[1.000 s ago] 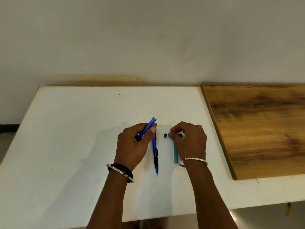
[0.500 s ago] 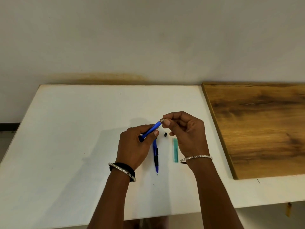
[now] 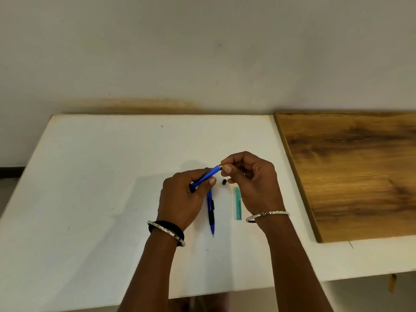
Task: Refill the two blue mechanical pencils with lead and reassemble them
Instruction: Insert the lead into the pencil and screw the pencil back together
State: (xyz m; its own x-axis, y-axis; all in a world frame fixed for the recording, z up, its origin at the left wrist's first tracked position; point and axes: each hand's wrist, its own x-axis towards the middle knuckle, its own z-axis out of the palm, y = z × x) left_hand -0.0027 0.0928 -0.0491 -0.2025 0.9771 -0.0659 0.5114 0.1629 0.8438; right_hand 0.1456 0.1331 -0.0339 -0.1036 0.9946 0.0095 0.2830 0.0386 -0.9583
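My left hand [image 3: 183, 197] grips a blue mechanical pencil [image 3: 208, 175], tilted with its back end up and to the right. My right hand [image 3: 252, 179] pinches a small pale piece [image 3: 221, 167] at that back end between thumb and forefinger; what the piece is I cannot tell. A second blue pencil with a black grip [image 3: 211, 211] lies on the white table [image 3: 94, 188], tip toward me. A small black cap [image 3: 224, 182] lies just beyond it. A green lead case [image 3: 237, 203] lies beside my right wrist.
A brown wooden board [image 3: 351, 170] covers the table's right side, its edge close to my right hand. A pale wall stands behind the table. The table's front edge runs just below my forearms.
My right hand rose from the table near the lead case and came to the raised end of the pencil held in my left hand. The lead case now lies uncovered.
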